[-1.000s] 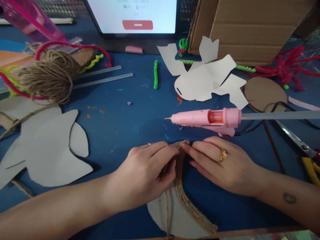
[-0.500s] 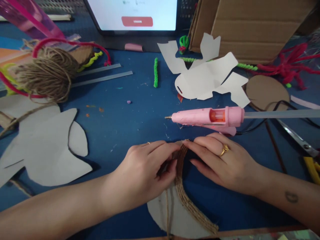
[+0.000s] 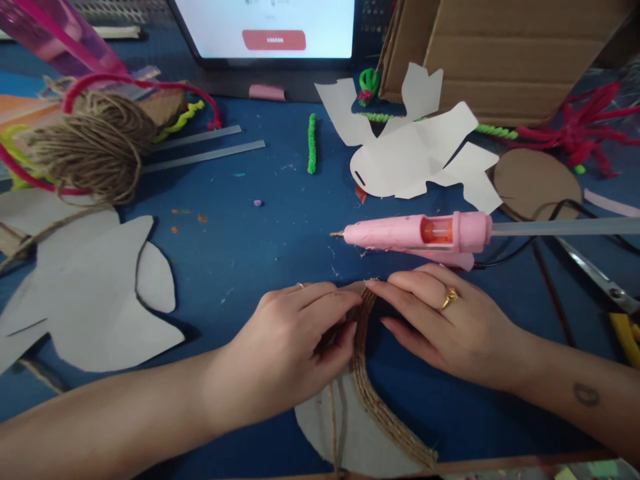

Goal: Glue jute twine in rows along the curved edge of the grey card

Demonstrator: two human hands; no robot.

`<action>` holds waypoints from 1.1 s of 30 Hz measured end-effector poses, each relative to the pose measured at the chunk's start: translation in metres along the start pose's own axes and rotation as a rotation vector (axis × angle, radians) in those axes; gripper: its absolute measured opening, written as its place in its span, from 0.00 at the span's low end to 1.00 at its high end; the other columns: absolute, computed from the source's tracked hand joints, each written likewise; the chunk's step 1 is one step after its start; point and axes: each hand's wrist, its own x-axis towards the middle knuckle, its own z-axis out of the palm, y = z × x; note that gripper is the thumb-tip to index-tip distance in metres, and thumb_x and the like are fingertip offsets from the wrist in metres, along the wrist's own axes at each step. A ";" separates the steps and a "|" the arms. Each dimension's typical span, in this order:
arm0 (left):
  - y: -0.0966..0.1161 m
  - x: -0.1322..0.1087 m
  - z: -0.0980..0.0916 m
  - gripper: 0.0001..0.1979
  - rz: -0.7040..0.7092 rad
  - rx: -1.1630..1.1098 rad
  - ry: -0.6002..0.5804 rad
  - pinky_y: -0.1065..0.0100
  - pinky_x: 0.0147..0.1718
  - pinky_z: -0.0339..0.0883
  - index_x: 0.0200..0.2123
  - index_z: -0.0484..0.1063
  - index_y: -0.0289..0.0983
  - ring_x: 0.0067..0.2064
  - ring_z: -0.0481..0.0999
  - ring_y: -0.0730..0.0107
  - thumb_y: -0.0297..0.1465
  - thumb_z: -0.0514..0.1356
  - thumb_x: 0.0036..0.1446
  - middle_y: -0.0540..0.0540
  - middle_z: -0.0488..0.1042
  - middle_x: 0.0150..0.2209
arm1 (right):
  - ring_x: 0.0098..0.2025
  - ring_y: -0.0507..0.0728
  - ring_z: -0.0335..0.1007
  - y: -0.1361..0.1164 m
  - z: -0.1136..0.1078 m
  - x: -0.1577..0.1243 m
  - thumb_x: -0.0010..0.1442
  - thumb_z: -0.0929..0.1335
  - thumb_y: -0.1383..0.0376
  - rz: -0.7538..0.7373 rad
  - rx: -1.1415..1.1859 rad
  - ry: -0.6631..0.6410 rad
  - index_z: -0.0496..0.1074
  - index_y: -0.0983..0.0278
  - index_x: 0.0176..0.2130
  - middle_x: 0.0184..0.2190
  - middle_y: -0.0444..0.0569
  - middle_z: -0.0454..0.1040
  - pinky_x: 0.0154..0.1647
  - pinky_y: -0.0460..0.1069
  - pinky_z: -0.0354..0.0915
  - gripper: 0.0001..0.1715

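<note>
A curved strip of corrugated cardboard stands on edge, arching up from a rounded grey card piece. My left hand and my right hand meet at its upper end, and both pinch it between their fingers. The pinched end is mostly hidden by my fingers. Just above my right hand lies a pink hot glue gun with a glue stick in its rear, not touching either hand. Thin twine runs down beneath my left hand across the grey card.
A ball of jute twine and pipe cleaners sit at the back left, beside a large grey card cutout. A white card cutout, cardboard box, tablet and scissors lie beyond, on the blue table surface.
The whole view has drifted slightly upward as my head tilts. Both hands keep the same pinch on the cardboard strip, and the glue gun stays in place.
</note>
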 end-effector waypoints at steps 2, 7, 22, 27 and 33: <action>0.000 0.000 0.001 0.08 0.007 0.008 -0.002 0.77 0.25 0.62 0.39 0.72 0.34 0.25 0.67 0.80 0.22 0.56 0.55 0.53 0.70 0.26 | 0.38 0.59 0.70 0.000 0.000 -0.001 0.59 0.66 0.67 -0.003 -0.005 0.005 0.71 0.76 0.50 0.38 0.57 0.76 0.37 0.55 0.71 0.20; 0.000 0.001 0.002 0.08 0.026 0.009 0.015 0.77 0.25 0.62 0.39 0.71 0.33 0.25 0.66 0.80 0.22 0.55 0.56 0.52 0.70 0.27 | 0.37 0.59 0.69 0.000 0.002 -0.004 0.56 0.69 0.69 -0.024 -0.006 0.018 0.69 0.73 0.53 0.39 0.55 0.75 0.37 0.54 0.71 0.25; -0.001 0.000 0.002 0.09 0.019 0.003 0.005 0.78 0.25 0.61 0.40 0.71 0.33 0.25 0.64 0.81 0.22 0.56 0.55 0.52 0.70 0.28 | 0.37 0.58 0.69 -0.001 0.002 -0.003 0.56 0.69 0.69 -0.029 -0.031 0.040 0.70 0.74 0.52 0.39 0.53 0.76 0.36 0.53 0.71 0.23; -0.002 -0.001 0.002 0.08 0.033 0.002 0.021 0.79 0.25 0.61 0.39 0.71 0.33 0.25 0.64 0.82 0.22 0.56 0.55 0.52 0.70 0.28 | 0.36 0.58 0.68 -0.001 0.002 -0.001 0.56 0.69 0.69 -0.022 -0.017 0.034 0.70 0.75 0.51 0.38 0.53 0.76 0.36 0.54 0.71 0.22; -0.001 -0.001 0.002 0.08 0.037 0.001 0.038 0.79 0.24 0.61 0.39 0.72 0.33 0.24 0.63 0.82 0.22 0.56 0.55 0.53 0.70 0.26 | 0.36 0.58 0.68 -0.001 0.002 -0.002 0.56 0.69 0.70 -0.033 -0.019 0.038 0.70 0.75 0.51 0.38 0.54 0.75 0.36 0.54 0.70 0.23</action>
